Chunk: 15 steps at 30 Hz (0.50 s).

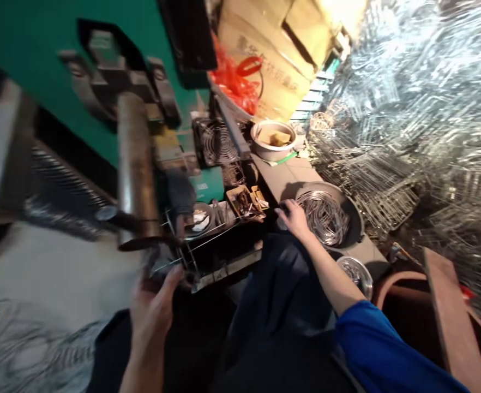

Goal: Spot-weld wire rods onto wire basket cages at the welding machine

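Note:
My left hand (152,303) is at the lower left, just under the machine's upright metal cylinder (136,164). Its thumb points up and its fingers close around the near end of a thin wire frame (187,254); blur hides the exact grip. My right hand (294,218) reaches past my knee to the left side of a round basin (357,218) full of bent wire pieces (324,218). Its fingers are spread and bent over a small dark grey thing that I cannot make out, and I see nothing lifted in them.
Behind the wire frame are an open small box of metal parts (244,202) and a round dish (202,218). A white bowl (273,139), a red plastic bag (240,82) and cardboard (273,43) stand farther back. Wire racks (420,109) pile up right, above a brown tub (402,278) with a plank (455,316).

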Motion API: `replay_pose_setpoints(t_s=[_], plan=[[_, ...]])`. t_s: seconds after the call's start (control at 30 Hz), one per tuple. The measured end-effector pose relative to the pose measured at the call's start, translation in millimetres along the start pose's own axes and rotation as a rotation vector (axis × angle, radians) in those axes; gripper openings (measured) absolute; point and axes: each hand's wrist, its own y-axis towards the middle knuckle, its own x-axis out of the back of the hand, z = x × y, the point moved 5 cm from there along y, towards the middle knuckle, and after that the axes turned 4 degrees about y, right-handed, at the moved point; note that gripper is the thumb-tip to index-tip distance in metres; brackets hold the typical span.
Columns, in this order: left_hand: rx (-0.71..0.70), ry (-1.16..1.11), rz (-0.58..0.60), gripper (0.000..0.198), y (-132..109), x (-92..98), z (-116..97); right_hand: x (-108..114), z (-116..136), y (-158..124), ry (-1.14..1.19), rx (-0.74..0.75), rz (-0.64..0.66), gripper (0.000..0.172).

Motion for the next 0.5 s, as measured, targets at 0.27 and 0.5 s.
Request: replay_pose_setpoints(t_s=[0.27,0.5], plan=[[0.086,0.058,-0.165,0.076,-6.3,-4.8,-8.1,52.5,-201.6,-41.0,-0.326,-0.652,-0.005,0.036],[0.037,-0.006,-0.201,0.062,-15.5,-14.7,-18.8,39.7,-235.8,-34.7,-0.316,-0.704,0.003,0.029]])
